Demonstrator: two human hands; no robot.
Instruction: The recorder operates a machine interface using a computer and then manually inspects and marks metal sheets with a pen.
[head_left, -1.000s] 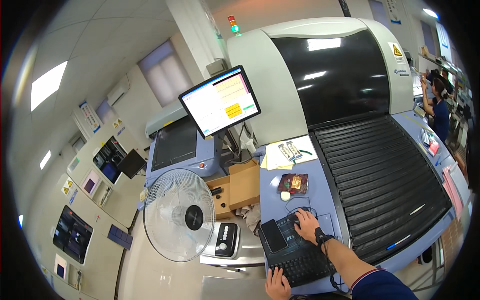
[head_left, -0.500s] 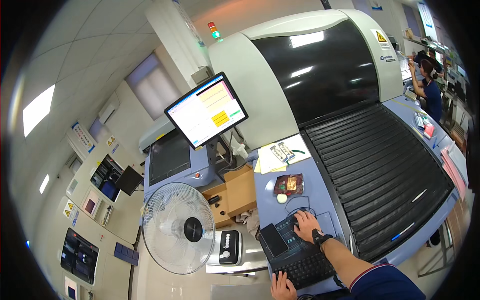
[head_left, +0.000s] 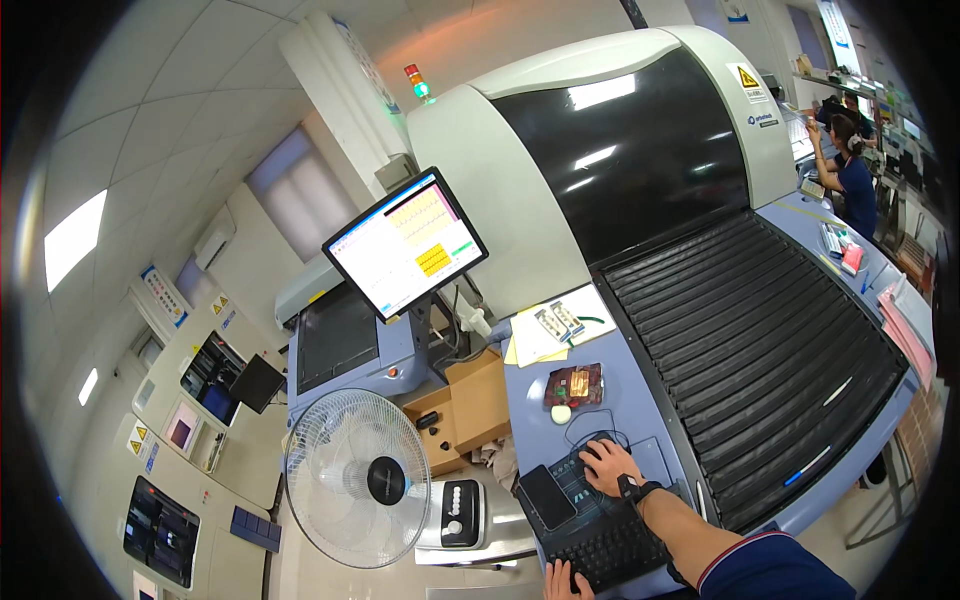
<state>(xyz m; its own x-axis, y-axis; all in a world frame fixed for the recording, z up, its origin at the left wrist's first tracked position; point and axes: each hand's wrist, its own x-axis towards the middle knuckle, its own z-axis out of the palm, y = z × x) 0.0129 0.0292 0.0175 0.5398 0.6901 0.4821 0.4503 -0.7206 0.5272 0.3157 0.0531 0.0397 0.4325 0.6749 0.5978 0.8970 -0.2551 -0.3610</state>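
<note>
My right hand (head_left: 610,468) lies over a dark computer mouse (head_left: 606,437), mostly hidden beneath its palm and fingers, with a thin cable looping away. A black band circles that wrist. My left hand (head_left: 565,583) sits at the near left edge of the black keyboard (head_left: 612,550), fingers apart, partly cut off by the frame. Beyond the keyboard, a black smartphone (head_left: 548,497) lies screen up beside the mouse. Further back on the blue ledge are a dark red packet (head_left: 574,387) with a gold patch and a small round whitish object (head_left: 561,413).
A lit monitor (head_left: 405,243) stands at the back left of the large machine (head_left: 620,150). Right of my hands spreads a ribbed black cover (head_left: 750,350) with pens on it. A fan (head_left: 358,478) and cardboard box (head_left: 475,405) stand left. Another person (head_left: 855,185) is far right.
The view has shifted slightly, so the monitor and ledge appear a little lower. My right hand stays at the mouse, and my left hand sits lower in the picture, more cut off.
</note>
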